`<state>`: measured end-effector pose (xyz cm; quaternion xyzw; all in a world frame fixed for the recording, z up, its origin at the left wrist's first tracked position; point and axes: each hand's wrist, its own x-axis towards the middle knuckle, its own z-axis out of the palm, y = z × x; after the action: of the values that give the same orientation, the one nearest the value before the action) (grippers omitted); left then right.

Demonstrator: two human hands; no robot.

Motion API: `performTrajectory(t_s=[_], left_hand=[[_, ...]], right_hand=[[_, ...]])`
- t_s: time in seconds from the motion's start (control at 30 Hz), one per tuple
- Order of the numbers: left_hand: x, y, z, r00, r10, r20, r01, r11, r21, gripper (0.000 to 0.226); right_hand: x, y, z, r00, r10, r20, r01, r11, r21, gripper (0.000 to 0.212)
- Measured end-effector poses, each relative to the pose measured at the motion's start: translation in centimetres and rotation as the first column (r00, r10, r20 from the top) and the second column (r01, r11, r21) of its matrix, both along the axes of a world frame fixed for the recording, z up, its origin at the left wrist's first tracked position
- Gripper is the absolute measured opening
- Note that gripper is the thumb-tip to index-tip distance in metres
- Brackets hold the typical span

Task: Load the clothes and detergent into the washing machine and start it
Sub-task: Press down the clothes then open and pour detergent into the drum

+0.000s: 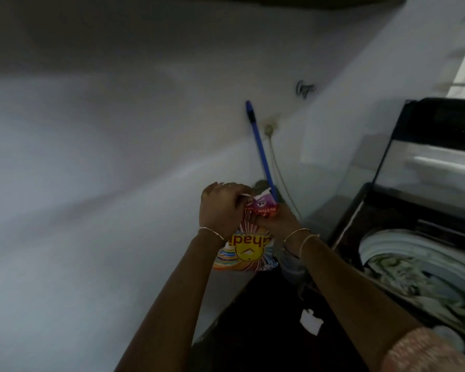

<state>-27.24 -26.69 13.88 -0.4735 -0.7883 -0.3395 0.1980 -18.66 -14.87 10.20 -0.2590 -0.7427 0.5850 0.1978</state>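
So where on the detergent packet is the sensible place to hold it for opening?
At its crumpled top edge, probably from both sides as here: the left hand pinches one side of the top and the right hand the other, while the detergent packet hangs below with its bulk in the lower half.

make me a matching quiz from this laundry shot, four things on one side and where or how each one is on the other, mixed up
Things:
1. detergent packet
2. blue handle
3. washing machine lid
4. clothes

States:
A. raised open
B. leaning against the wall
C. lying in the drum
D. gripped at its top by the left hand and right hand

Pairs: 1-D, 2-B, 3-A, 4-C
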Motion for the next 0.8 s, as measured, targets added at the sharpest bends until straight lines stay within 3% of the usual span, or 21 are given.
performTrajectory(t_s=[0.17,0.47,0.8], left_hand=[[4.1,3.9,1.8,1.000,0.017,0.003,-0.017,0.998,0.053,0.013],[12.4,10.5,3.0,0.997,-0.058,0.045,0.050,0.986,0.159,0.011],[20.4,18.0,2.8,0.975,-0.215,0.058,0.204,0.967,0.153,0.011]], right_hand=[[4.6,2.9,1.9,0.993,-0.084,-0.087,0.081,0.996,-0.036,0.041],[13.7,9.3,3.8,0.986,-0.146,-0.084,0.148,0.989,0.017,0.039],[23.5,14.6,3.9,0.947,-0.288,-0.143,0.269,0.953,-0.138,0.033]])
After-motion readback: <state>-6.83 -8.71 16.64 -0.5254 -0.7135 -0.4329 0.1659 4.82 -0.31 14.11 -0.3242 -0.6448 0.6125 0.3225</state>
